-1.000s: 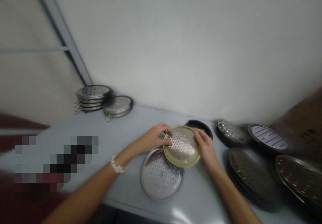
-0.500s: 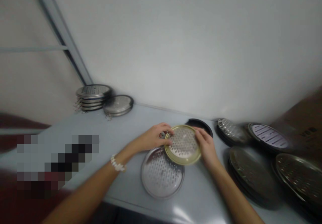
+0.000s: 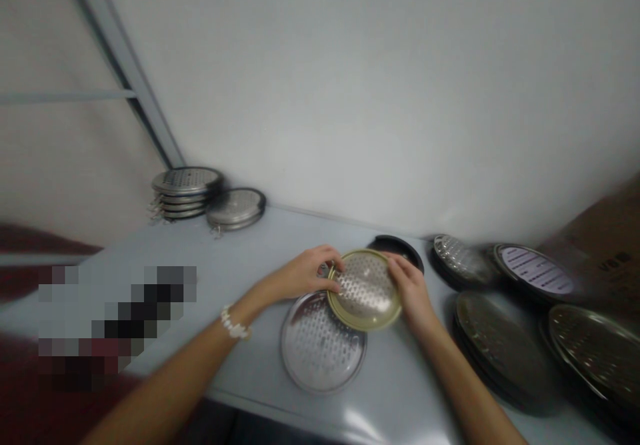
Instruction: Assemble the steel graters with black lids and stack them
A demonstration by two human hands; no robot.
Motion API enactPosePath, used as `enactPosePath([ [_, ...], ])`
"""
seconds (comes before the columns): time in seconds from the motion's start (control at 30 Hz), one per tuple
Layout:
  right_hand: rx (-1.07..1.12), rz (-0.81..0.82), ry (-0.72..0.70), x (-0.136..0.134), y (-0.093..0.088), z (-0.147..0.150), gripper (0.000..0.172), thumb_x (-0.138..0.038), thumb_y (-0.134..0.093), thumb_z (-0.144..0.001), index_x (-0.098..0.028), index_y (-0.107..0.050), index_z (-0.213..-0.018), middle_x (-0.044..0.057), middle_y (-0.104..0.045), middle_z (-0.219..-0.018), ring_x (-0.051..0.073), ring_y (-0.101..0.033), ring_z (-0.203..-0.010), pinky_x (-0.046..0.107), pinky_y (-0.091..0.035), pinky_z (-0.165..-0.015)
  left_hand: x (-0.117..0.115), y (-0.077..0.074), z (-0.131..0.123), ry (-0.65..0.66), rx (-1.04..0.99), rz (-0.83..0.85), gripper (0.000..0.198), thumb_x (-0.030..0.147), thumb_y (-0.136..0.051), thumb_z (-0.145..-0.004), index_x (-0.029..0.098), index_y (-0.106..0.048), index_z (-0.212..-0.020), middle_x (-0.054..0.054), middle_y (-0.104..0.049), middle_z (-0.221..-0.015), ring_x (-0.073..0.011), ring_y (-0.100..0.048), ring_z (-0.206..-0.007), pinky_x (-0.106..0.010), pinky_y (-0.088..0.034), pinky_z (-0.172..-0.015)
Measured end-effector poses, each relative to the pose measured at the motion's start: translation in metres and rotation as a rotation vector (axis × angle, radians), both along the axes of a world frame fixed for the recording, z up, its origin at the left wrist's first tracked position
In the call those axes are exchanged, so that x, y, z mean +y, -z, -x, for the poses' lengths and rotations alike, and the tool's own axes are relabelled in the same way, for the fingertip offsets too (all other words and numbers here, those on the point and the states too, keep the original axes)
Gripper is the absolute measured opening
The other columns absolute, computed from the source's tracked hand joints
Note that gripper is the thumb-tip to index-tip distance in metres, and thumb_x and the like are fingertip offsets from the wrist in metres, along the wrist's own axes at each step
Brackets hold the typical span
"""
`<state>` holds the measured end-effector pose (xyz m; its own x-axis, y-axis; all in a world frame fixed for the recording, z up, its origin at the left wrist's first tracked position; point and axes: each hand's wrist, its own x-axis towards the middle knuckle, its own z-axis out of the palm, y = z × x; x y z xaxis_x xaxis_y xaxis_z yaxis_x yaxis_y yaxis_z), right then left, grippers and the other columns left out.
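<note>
Between my hands, above the table, is a round metal grater plate (image 3: 367, 291) with a yellowish rim and a perforated face. My left hand (image 3: 313, 271) pinches its left edge between thumb and fingers, where a small metal clip shows. On the opposite edge, my right hand (image 3: 409, 285) is closed on the rim. Partly beneath the held plate, a larger round silver grater disc (image 3: 323, 351) lies flat on the table. A black ring-shaped piece (image 3: 400, 248) sits just behind, its near side covered by the plate and my right hand.
At the back left stand a stack of round graters (image 3: 187, 188) and a lower pile (image 3: 237, 208). Several dark-edged discs in piles (image 3: 500, 345) line the right side. Behind them is a brown cardboard box (image 3: 600, 251). A pale wall (image 3: 350, 98) borders the grey table (image 3: 240, 365).
The held grater plate has tilted slightly, so light falls differently on its face. Both hands keep their hold in nearly the same place.
</note>
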<state>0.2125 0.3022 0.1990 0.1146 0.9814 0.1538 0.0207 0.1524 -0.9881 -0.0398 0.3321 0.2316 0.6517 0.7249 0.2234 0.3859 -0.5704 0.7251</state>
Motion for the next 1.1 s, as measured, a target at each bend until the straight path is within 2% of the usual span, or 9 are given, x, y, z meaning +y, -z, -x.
enactPosePath([
  [0.2, 0.025, 0.007, -0.026, -0.001, -0.005, -0.003, 0.038, -0.056, -0.07, -0.081, -0.023, -0.078, -0.099, 0.007, -0.076, -0.106, 0.03, -0.064, -0.104, 0.04, -0.046, -0.092, -0.002, 0.003, -0.004, 0.014, -0.002, -0.074, 0.029, 0.029, -0.08, -0.079, 0.021, -0.067, -0.103, -0.005, -0.06, -0.117, -0.0212, -0.058, -0.107, -0.037, -0.046, -0.098],
  [0.4, 0.066, 0.038, -0.048, 0.0, -0.004, -0.004, 0.038, -0.056, -0.073, -0.078, -0.023, -0.078, -0.096, 0.006, -0.077, -0.102, 0.029, -0.065, -0.099, 0.039, -0.046, -0.09, -0.006, 0.0, -0.005, 0.014, -0.007, -0.07, 0.028, 0.029, -0.082, -0.077, 0.021, -0.066, -0.099, -0.007, -0.053, -0.129, -0.0233, -0.054, -0.12, -0.042, -0.042, -0.107],
  [0.53, 0.109, 0.076, -0.077, 0.002, -0.001, -0.007, 0.039, -0.056, -0.074, -0.077, -0.023, -0.078, -0.097, 0.006, -0.077, -0.1, 0.028, -0.067, -0.095, 0.038, -0.048, -0.088, -0.008, -0.002, -0.007, 0.019, -0.011, -0.087, 0.027, 0.03, -0.081, -0.078, 0.021, -0.066, -0.1, -0.008, -0.053, -0.128, -0.0239, -0.053, -0.121, -0.044, -0.042, -0.108],
  [0.7, 0.132, 0.092, -0.095, 0.001, -0.001, -0.009, 0.038, -0.055, -0.074, -0.078, -0.023, -0.077, -0.097, 0.006, -0.077, -0.1, 0.027, -0.068, -0.093, 0.038, -0.048, -0.088, -0.008, 0.0, -0.009, 0.024, -0.008, -0.108, 0.027, 0.029, -0.08, -0.08, 0.02, -0.066, -0.1, -0.006, -0.055, -0.124, -0.0213, -0.055, -0.117, -0.04, -0.044, -0.105],
  [1.1, 0.106, 0.092, -0.106, 0.0, -0.005, -0.009, 0.041, -0.058, -0.074, -0.076, -0.023, -0.078, -0.097, 0.007, -0.077, -0.099, 0.028, -0.068, -0.092, 0.038, -0.049, -0.086, -0.008, -0.001, -0.011, 0.013, 0.024, -0.141, 0.026, 0.03, -0.082, -0.077, 0.02, -0.065, -0.095, -0.005, -0.057, -0.12, -0.0218, -0.057, -0.113, -0.037, -0.045, -0.103],
])
